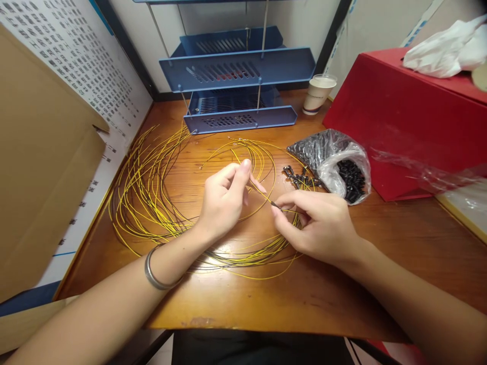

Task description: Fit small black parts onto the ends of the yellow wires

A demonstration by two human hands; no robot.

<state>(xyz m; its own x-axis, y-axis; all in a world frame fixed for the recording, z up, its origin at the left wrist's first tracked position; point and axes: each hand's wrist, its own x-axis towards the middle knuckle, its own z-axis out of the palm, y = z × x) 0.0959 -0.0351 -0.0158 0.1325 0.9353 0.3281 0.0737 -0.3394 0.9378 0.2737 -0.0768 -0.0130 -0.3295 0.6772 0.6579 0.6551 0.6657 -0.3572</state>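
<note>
My left hand [227, 197] pinches a thin yellow wire [263, 194] between thumb and fingers, over the middle of the table. The wire runs right to a small black piece [275, 206], which my right hand [317, 223] grips between thumb and forefinger. Part of that piece is hidden by the fingertips. Under and around both hands lies a large loose coil of yellow and black wires [142, 192]. Just beyond my right hand, several small black parts [299, 177] with wires lie in a cluster. Behind them an open plastic bag [327, 147] is full of small black pieces.
A blue tiered rack [239, 119] stands at the back. To its right are a paper cup [318, 95] and a big red box [399, 121] with crumpled white plastic [445, 48] on top. Brown cardboard [45, 167] leans at the left. The wooden table's front edge [266, 332] is near my body.
</note>
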